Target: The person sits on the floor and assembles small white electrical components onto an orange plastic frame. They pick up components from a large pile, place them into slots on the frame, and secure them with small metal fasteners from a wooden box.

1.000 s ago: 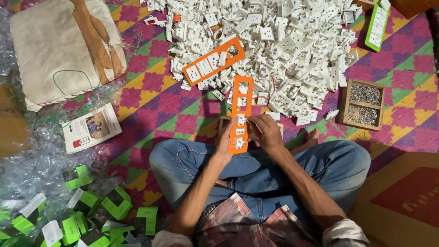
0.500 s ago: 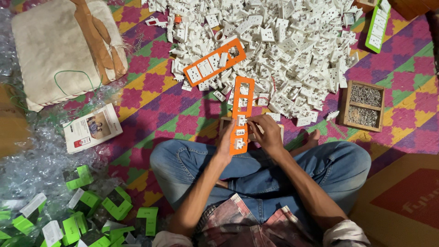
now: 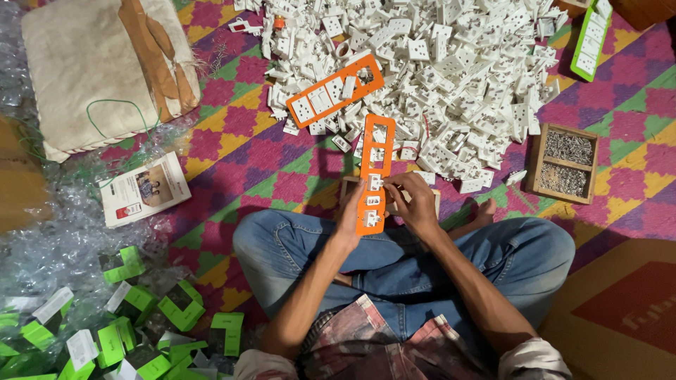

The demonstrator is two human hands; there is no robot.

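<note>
A patterned mat [image 3: 267,162] in pink, green and yellow covers the floor, and the person sits cross-legged on it in blue jeans. Ahead of the knees spreads a wide heap of white socket modules [image 3: 458,77], loose and tangled; any sweep of an arm or knee could drag pieces under the legs or mix them with what lies nearby. A tan sack [image 3: 91,70] sits at far left, with crinkled clear plastic [image 3: 56,239] and green-and-white cartons [image 3: 141,317] below it, slippery footing for anything dropped there.

A wooden tray of small screws [image 3: 563,163] stands open by the right knee, close enough that, to my eye, a shifting leg could tip it and scatter screws into the mat's pattern. A second orange plate [image 3: 336,90] lies on the heap's edge, partly filled.

The orange frame [image 3: 373,172] being worked on stands lengthwise over a small wooden block [image 3: 348,188] just in front of the crossed legs. The left hand [image 3: 350,214] is closed on its lower left edge; the right hand [image 3: 415,200] pinches its right edge, fingers curled over a white module. The frame is long, thin and held only at its near end, so hard pressure could probably flex it, pop seated modules out, or slide it off the block.
</note>
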